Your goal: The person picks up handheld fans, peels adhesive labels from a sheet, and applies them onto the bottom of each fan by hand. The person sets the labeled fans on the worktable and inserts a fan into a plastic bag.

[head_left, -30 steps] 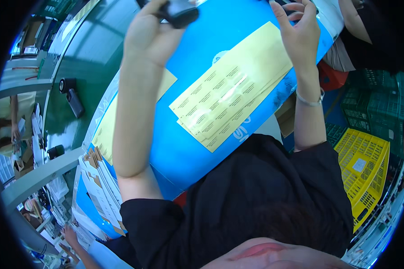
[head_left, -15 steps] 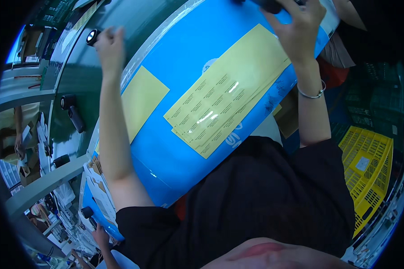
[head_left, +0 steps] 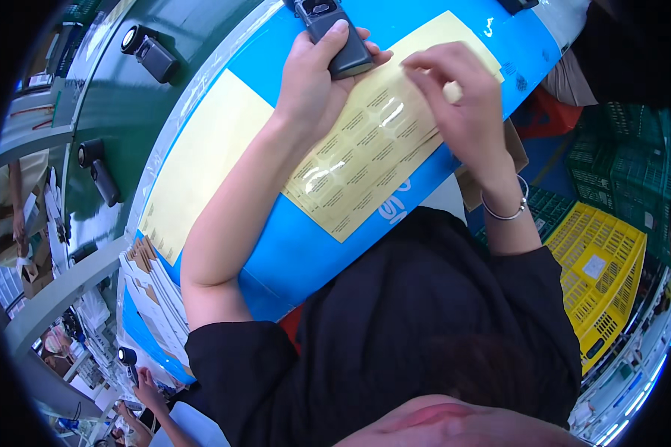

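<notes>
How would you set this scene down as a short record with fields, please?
Left hand: the left hand holds a dark gray device, thumb on top
Right hand: the right hand is over the label sheets, fingers curled; a small pale piece shows there, its kind unclear
Label sheets: yellow label sheets on a blue cover
Left side: two similar devices on a green surface
Right side: yellow crate
</notes>
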`<state>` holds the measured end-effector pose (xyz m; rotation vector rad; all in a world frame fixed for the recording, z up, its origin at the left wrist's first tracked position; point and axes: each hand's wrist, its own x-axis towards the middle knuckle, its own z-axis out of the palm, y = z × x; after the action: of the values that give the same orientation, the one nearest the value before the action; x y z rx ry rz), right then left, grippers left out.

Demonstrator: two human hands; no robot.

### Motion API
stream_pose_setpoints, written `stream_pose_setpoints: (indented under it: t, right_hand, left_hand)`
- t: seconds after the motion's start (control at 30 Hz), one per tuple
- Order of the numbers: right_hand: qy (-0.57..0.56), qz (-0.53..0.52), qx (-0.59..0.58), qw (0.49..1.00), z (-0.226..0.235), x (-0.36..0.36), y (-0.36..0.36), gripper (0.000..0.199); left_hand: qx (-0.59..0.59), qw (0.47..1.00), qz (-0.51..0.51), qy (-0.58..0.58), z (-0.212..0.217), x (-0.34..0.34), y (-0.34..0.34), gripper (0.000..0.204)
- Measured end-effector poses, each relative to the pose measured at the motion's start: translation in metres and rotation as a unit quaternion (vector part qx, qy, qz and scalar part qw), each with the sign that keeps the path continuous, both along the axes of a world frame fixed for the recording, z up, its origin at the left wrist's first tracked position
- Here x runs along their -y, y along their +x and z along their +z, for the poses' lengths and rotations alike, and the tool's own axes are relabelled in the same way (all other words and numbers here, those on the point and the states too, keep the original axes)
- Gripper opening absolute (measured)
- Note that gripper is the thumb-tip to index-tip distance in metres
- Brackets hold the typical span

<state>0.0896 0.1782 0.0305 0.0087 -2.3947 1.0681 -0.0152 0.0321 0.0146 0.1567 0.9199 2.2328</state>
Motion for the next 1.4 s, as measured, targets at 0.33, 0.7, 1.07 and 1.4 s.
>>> stream_pose_setpoints:
  t: [0.33, 0.7, 1.07, 1.4]
  right_hand:
    - [0.122, -0.014, 0.044, 0.991, -0.019, 0.026, -0.003, 0.005]
    - [0.152, -0.006, 0.041, 0.987, -0.023, 0.028, -0.006, 0.007]
    - [0.215, -0.005, 0.062, 0.975, -0.024, 0.029, -0.009, 0.013]
    - [0.133, 0.039, 0.055, 0.989, -0.013, 0.021, 0.004, 0.016]
  left_hand:
    - [-0.094, 0.993, 0.065, -0.005, -0.016, -0.003, 0.003, 0.022]
    - [-0.096, 0.993, 0.072, -0.011, -0.019, -0.005, 0.003, 0.024]
    - [-0.088, 0.993, 0.082, -0.001, -0.020, -0.003, 0.003, 0.025]
    - [-0.048, 0.996, 0.074, -0.019, -0.009, -0.003, 0.000, 0.027]
